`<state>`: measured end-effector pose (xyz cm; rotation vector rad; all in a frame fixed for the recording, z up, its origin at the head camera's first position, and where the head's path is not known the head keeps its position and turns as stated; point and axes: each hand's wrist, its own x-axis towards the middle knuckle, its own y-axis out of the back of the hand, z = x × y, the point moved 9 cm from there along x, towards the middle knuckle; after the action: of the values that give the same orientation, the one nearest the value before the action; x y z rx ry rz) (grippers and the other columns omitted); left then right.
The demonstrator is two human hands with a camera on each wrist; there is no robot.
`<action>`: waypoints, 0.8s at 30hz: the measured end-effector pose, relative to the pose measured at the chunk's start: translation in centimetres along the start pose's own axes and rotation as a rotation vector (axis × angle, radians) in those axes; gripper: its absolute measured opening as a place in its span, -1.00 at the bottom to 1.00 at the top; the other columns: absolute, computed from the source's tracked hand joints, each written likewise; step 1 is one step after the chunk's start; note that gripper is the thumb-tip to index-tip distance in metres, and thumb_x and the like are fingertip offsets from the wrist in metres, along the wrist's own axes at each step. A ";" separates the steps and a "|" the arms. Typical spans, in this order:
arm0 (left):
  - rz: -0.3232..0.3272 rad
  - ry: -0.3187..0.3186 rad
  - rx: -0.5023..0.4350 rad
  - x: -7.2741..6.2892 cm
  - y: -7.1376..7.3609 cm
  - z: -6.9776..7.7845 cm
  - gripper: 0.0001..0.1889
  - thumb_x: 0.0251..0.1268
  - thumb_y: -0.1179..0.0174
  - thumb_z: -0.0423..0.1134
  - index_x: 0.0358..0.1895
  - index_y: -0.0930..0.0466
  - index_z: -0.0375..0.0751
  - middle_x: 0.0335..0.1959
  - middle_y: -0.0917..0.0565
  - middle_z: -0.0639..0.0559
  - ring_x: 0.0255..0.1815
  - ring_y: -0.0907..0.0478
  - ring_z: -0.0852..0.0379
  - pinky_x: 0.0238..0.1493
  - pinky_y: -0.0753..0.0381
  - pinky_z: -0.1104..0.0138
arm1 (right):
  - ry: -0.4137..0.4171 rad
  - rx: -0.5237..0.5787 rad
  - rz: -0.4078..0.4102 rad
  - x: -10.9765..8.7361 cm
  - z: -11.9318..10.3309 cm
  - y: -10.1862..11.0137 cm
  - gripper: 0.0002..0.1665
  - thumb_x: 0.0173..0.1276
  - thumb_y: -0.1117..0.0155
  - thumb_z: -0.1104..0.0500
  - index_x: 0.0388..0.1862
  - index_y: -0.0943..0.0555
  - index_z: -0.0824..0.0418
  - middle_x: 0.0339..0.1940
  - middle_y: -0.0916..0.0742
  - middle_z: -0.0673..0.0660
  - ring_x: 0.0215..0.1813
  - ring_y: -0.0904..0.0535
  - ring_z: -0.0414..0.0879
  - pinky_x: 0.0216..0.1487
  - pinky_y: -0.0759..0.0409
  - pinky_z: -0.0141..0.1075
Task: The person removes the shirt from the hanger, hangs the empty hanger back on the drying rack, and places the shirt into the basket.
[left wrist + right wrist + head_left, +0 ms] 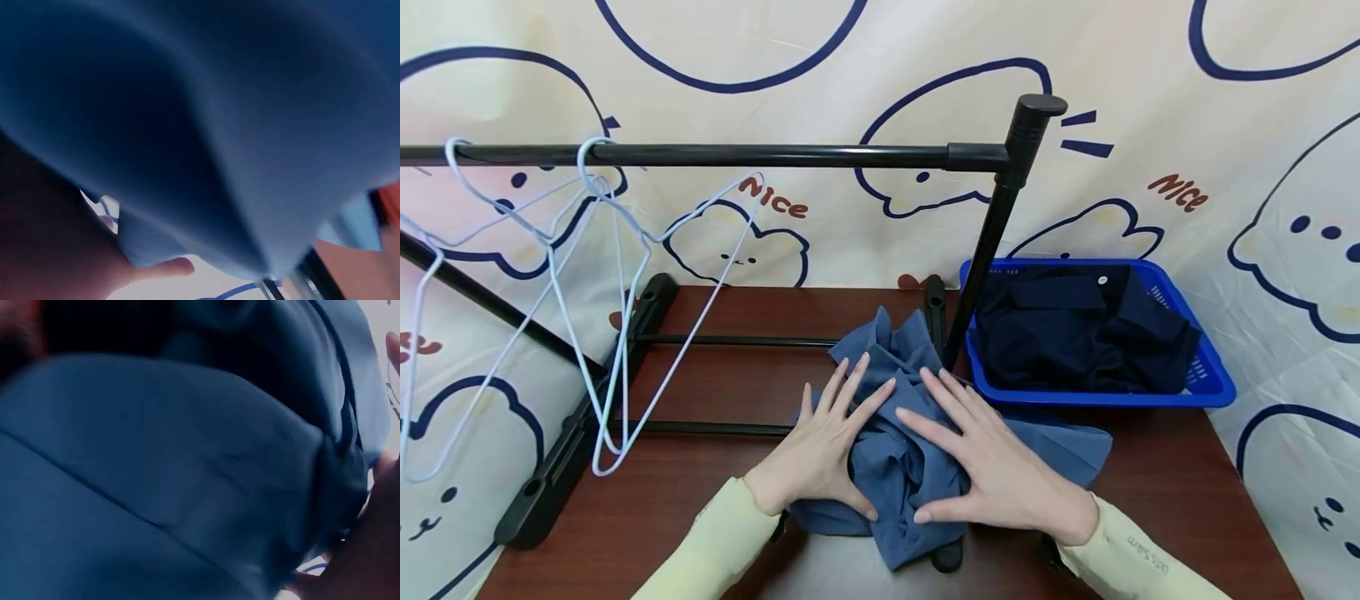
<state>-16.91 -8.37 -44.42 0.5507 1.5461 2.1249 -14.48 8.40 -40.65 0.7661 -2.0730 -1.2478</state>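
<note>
A crumpled blue-grey garment (910, 467) lies in a heap on the table, one flap spreading right below the basket. My left hand (827, 450) rests on its left side with fingers spread. On the right side of the heap, my right hand (977, 458) lies with its fingers straight and apart. Both thumbs point inward over the folds. Close up, the cloth (250, 125) fills most of the left wrist view. In the right wrist view the fabric (187, 475) shows a seam and deep folds. What kind of garment it is stays hidden in the bunching.
A black clothes rack (790, 156) stands across the brown table (730, 500), its right post behind the garment. Pale blue wire hangers (647, 237) hang from the bar at left. A blue basket (1105, 402) with a folded dark navy garment (1075, 333) sits at the back right.
</note>
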 end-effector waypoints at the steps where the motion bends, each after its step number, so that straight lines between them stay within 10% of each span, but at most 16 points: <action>1: -0.001 0.006 0.021 0.2 -0.2 -0.3 0.61 -0.56 -0.47 0.63 0.66 0.40 0.32 0.64 0.54 -0.02 0.62 0.52 -0.21 0.21 0.06 -0.56 | -0.016 -0.005 -0.021 -0.2 0.3 -0.7 0.20 0.15 -0.26 -0.59 0.67 -0.01 -0.33 0.70 0.16 0.03 0.66 0.30 0.12 0.41 -0.02 0.37; 13: 0.024 -0.040 0.022 3.0 -1.0 -2.2 0.58 -0.58 -0.46 0.64 0.67 0.27 0.32 0.66 0.45 -0.08 0.61 0.43 -0.34 0.18 0.02 -0.58 | -0.261 -0.017 -0.047 -3.1 5.9 -4.2 0.26 0.05 -0.16 -0.71 0.66 0.06 -0.43 0.70 0.15 0.05 0.60 0.05 0.34 0.21 -0.06 0.60; 24: -0.189 0.046 -0.050 5.8 -4.3 -4.1 0.53 -0.53 -0.51 0.58 0.67 0.22 0.34 0.64 0.55 0.05 0.59 0.58 -0.28 0.23 0.09 -0.56 | -0.365 0.009 -0.045 -2.7 7.8 -6.4 0.30 0.01 -0.14 -0.75 0.65 0.14 -0.47 0.69 0.20 0.06 0.62 0.10 0.26 0.21 -0.20 0.52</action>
<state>-23.40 -7.11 -49.45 0.3270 1.5019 2.0387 -17.32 12.27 -49.90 0.6269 -2.3603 -1.4937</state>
